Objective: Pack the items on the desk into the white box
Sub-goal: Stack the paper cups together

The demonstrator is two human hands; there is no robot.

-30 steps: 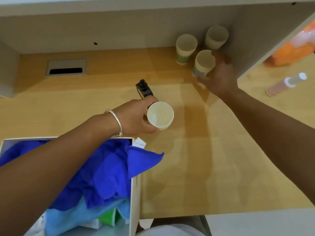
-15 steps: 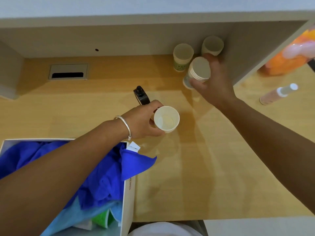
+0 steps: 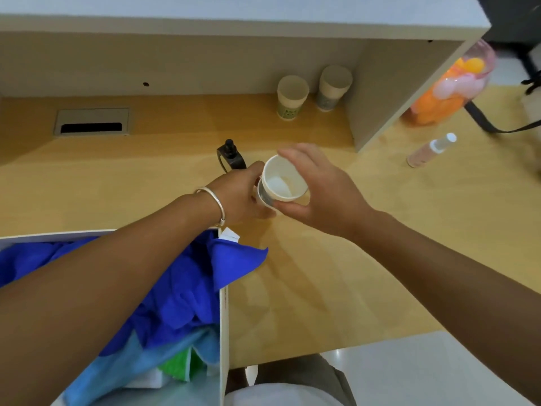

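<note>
Above the table point(image 3: 336, 288), the right hand point(image 3: 325, 194) has its fingers point(image 3: 292, 155) curled around the rim of a white paper cup point(image 3: 282, 181), mouth tilted up toward the camera, its base entering a second cup point(image 3: 265, 202) gripped by the closed left hand point(image 3: 240, 197). Two more cups point(image 3: 292, 96) stand upright under the shelf. The white box point(image 3: 224, 312), beside the left forearm, holds blue cloths point(image 3: 175, 288).

The desk point(image 3: 336, 288) is light wood laminate, smooth with a soft shine. The paper cups point(image 3: 282, 183) look matt. In the white box point(image 3: 224, 317), which looks like cardboard, lies soft blue cloth point(image 3: 187, 288). The bracelet point(image 3: 216, 202) is shiny metal. The spray bottle point(image 3: 430, 149) looks like plastic.
</note>
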